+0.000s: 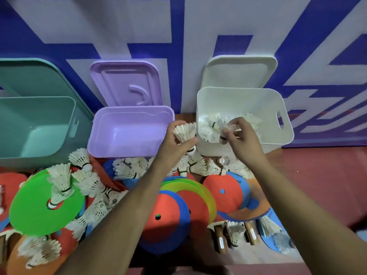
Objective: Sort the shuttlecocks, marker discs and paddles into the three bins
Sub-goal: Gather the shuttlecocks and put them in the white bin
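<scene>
- Left hand (174, 144): fingers (179, 124) and thumb curled round a white feather shuttlecock (183, 132), gripping it at the skirt. The shuttlecock sits in the gap between the purple bin (131, 111) and the white bin (248, 100), just outside the white bin's near-left corner.
- Right hand (241, 138): fingers (236, 122) pinch a second shuttlecock (225, 130), which is motion-blurred. It is over the white bin's opening, cork end down.
- Directly beyond and under the right fingers: several binned shuttlecocks (207, 129) lying in the white bin.
- Left of the left fingers: the purple bin, nothing visible inside. Further left is the teal bin (29, 116), likewise.
- Beyond the fingers, propped against the blue-and-white wall (188, 26): purple lid (127, 82), white lid (238, 72), teal lid (29, 76).
- Near side of both hands, under the forearms: loose shuttlecocks (129, 167) in a heap along the fronts of the bins.
- Between the forearms: overlapping stack of discs (178, 205) in red, blue, yellow and green.
- Far left of the left forearm: large green disc (35, 211) with shuttlecocks lying on it.
- Below the right forearm: wooden paddle handles (219, 238), a shuttlecock between them.
</scene>
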The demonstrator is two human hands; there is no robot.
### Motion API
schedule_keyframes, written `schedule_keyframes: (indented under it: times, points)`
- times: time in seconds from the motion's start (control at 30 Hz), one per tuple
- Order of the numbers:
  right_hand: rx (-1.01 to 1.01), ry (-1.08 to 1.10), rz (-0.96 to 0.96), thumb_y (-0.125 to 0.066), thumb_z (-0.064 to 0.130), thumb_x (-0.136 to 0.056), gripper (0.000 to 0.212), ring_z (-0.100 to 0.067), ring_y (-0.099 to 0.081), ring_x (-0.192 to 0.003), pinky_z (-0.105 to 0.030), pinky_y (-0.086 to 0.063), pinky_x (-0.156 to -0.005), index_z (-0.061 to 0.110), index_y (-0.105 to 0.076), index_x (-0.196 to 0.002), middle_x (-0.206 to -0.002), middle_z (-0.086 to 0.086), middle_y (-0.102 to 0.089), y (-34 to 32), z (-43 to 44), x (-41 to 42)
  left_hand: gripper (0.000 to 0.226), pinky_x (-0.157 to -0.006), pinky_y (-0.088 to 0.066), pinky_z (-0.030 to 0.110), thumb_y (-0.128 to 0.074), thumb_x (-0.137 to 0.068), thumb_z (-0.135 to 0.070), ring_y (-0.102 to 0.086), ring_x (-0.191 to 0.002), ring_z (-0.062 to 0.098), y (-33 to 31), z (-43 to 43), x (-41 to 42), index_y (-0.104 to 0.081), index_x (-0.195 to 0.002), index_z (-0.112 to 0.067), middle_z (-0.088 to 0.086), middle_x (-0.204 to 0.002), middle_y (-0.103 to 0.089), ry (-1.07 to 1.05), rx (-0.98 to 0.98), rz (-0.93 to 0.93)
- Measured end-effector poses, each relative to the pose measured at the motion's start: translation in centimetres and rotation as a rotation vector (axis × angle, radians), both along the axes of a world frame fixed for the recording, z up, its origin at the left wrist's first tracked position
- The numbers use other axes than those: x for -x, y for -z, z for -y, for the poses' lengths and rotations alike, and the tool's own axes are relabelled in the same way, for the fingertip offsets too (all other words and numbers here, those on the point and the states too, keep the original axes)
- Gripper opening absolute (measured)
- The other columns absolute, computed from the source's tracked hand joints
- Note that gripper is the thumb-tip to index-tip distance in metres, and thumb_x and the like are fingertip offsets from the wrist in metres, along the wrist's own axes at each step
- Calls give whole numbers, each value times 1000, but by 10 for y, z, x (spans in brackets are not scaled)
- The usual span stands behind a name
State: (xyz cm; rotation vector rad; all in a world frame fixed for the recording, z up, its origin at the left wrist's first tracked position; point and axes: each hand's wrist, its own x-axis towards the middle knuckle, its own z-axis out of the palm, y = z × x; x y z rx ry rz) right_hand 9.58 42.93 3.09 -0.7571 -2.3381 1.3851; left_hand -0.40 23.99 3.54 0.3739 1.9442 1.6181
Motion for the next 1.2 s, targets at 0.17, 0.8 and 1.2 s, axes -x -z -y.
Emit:
schedule_keyframes:
  times: [0.17,0.8,1.2]
  points:
    - [-18,104,59,-60,23,-94,37,-3,-70,-65,-14,-50,-63,24,-43,-127,-83,3,-68,-10,-42,-6,56,-69,-48,14,-74,-83,-34,-58,-92,8,-8,-83,10,-42,-128,-28,1,-116,-59,83,87,6]
    - [-159,-56,390,-61,17,-88,29,-18,-59,-86,-25,-45,-79,9,-60,-116,-113,-10,-55,71,-28,-86,9,-68,-46,20,-62,-88,-17,-56,-75,2,65,-25,-31,-65,-93,-23,-7,-87,-61,423,435,-423]
    - [-156,-70,653,-63,26,-87,47,-34,-57,-111,-37,-45,-98,8,-53,-129,-130,-16,-45,127,-33,-66,50,-92,-46,41,-68,-83,-46,-49,-114,37,137,-90,-40,-64,-107,-3,20,-127,-48,478,978,-465]
